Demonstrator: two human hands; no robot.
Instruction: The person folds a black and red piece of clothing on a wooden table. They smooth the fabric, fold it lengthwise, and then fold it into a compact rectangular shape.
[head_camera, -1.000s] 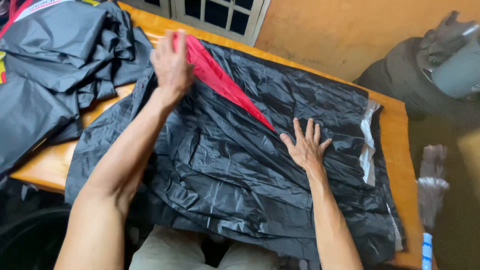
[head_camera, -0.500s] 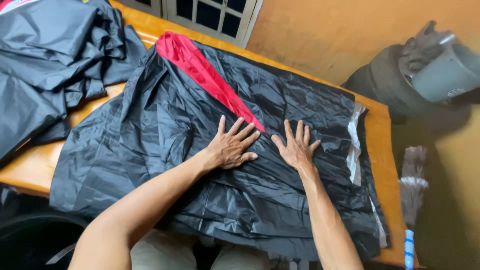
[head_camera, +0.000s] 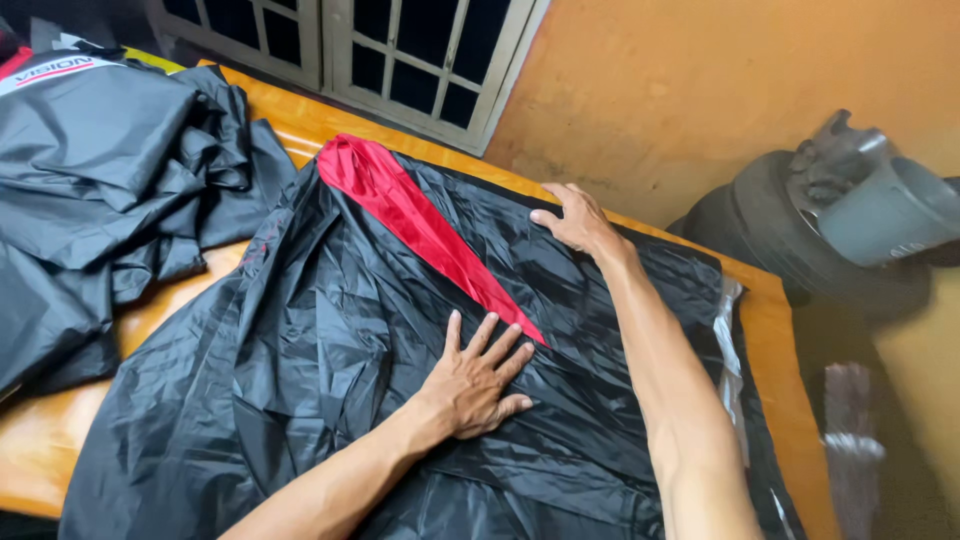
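— Where's the crinkled black plastic raincoat (head_camera: 330, 340) with the red stripe (head_camera: 430, 235)?

— Flat across my orange wooden surface (head_camera: 300, 120). My left hand (head_camera: 478, 380) presses its middle, grip spread; my right hand (head_camera: 572, 218), fingers open, rests at one o'clock.

— Anything nearby?

— A heap of black coats (head_camera: 110, 190) at ten o'clock.

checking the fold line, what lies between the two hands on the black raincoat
In the head view, the red stripe of the black raincoat runs between the left hand and the right hand, amid wrinkled black fabric.
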